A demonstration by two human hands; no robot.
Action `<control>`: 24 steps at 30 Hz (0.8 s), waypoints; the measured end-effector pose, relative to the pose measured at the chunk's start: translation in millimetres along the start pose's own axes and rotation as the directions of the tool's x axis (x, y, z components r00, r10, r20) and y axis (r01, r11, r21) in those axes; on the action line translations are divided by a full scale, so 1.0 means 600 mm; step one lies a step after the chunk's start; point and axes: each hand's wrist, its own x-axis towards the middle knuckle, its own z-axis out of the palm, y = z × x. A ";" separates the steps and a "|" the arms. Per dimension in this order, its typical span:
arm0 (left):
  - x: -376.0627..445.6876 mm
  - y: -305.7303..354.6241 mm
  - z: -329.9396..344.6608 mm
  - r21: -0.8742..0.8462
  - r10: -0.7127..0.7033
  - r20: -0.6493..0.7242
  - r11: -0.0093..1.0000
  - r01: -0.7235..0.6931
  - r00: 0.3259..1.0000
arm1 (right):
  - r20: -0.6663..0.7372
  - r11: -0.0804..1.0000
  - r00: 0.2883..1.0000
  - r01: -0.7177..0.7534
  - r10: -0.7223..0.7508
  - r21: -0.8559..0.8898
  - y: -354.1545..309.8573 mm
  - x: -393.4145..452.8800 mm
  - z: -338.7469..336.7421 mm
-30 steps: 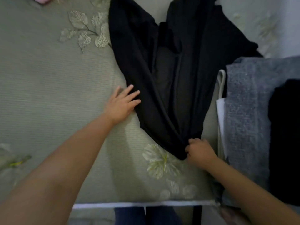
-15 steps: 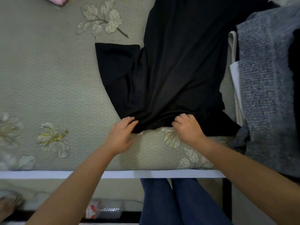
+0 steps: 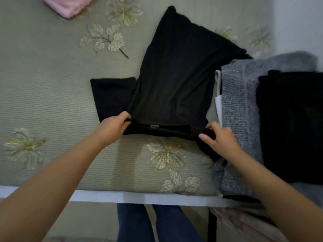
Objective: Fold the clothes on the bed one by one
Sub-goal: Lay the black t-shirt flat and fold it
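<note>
Black shirt (image 3: 173, 84): in the head view, the only view I have, it lies spread on the bed (image 3: 52, 102) with its long axis running away from me. The neckline edge is nearest me, and the hem reaches toward the far side, angled slightly right. One sleeve (image 3: 111, 96) sticks out flat to the left; the opposite sleeve is bunched under my right hand, and I cannot tell how it lies.

Left hand (image 3: 113, 128): fingers curled, pinching the near left shoulder of the shirt. Right hand (image 3: 220, 138): thumb and fingers gripping the near right shoulder where the cloth is gathered. Both hands sit at the same near edge, one at each end, with the collar and its small label (image 3: 154, 126) between them. Neither is nearer the garment than the other; the left one is nearer the free sleeve.

Judgement: the shirt is being laid out and tensioned, so the fold itself has not begun. The coming fold turns on the long axis: a sleeve goes inward across it, or the near edge is carried away from me along it.

To the right, touching the shirt's edge, is a grey knit garment (image 3: 239, 105) with another black garment (image 3: 290, 123) on it. A pink cloth (image 3: 68, 6) lies well apart at the far left.
</note>
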 end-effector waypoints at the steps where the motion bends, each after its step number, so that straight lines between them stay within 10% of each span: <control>1: -0.012 0.007 -0.028 0.019 0.004 0.022 1.000 -0.005 1.000 | 0.021 0.998 0.999 0.050 -0.049 -0.048 -0.005 0.003 -0.022; 8: -0.106 0.084 -0.297 0.084 0.057 0.063 0.995 -0.062 0.996 | -0.126 0.958 0.956 0.275 -0.265 0.076 -0.082 0.039 -0.209; 13: -0.155 0.141 -0.457 0.117 0.043 -0.294 0.993 -0.009 0.955 | -0.249 0.893 0.921 0.362 -0.298 0.268 -0.177 0.032 -0.374; 19: -0.230 0.214 -0.601 0.073 0.191 -0.723 0.977 -0.202 0.664 | -0.556 0.844 0.793 0.460 -0.251 0.275 -0.255 -0.065 -0.533; 24: -0.327 0.249 -0.681 0.239 0.383 -0.824 0.903 -0.357 0.418 | -0.710 0.899 0.668 0.422 -0.221 0.117 -0.315 -0.174 -0.596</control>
